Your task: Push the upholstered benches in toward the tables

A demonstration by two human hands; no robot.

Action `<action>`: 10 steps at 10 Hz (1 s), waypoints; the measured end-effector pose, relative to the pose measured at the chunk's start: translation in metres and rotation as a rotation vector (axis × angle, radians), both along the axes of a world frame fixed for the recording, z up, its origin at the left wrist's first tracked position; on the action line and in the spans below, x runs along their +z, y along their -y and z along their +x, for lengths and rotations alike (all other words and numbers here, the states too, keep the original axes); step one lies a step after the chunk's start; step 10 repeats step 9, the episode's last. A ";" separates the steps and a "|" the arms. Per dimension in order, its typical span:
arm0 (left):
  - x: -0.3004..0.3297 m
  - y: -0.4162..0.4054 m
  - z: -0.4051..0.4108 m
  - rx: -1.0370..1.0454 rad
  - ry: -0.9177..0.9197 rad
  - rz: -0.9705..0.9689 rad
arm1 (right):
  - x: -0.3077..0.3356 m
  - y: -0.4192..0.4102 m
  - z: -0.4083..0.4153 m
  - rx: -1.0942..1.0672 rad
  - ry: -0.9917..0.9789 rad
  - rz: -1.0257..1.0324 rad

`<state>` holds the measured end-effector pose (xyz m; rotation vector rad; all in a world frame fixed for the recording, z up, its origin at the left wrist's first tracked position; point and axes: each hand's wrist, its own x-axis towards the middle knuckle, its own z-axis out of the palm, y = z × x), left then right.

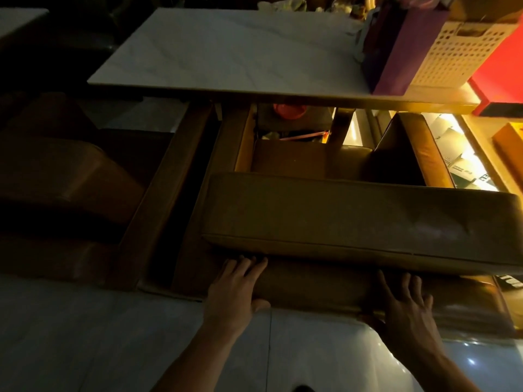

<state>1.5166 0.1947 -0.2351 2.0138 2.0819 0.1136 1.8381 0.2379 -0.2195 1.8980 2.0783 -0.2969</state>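
Note:
A brown upholstered bench (353, 219) stands in front of me, its padded top rail running left to right and its seat tucked partly under the white marble-look table (226, 52). My left hand (237, 292) lies flat against the bench's lower back near its left corner, fingers spread, thumb under the edge. My right hand (407, 312) presses flat on the same lower back, further right, fingers apart. Neither hand closes around anything. A second brown bench (65, 176) sits in the dark at the left.
On the table's right end stand a purple bag (396, 52), a white perforated basket (452, 49) and a red box (501, 66). A red bowl (288, 110) and clutter sit under the table. Glossy pale floor tiles (85, 335) lie beneath me.

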 end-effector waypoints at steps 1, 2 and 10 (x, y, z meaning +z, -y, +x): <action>0.003 -0.001 0.000 -0.009 -0.010 -0.008 | 0.001 -0.002 -0.002 0.002 0.033 -0.006; 0.006 -0.002 0.002 -0.003 -0.026 -0.022 | -0.001 -0.002 0.001 0.014 0.059 -0.020; 0.083 0.025 -0.018 -0.026 0.055 -0.166 | 0.085 0.033 -0.016 0.036 -0.157 -0.023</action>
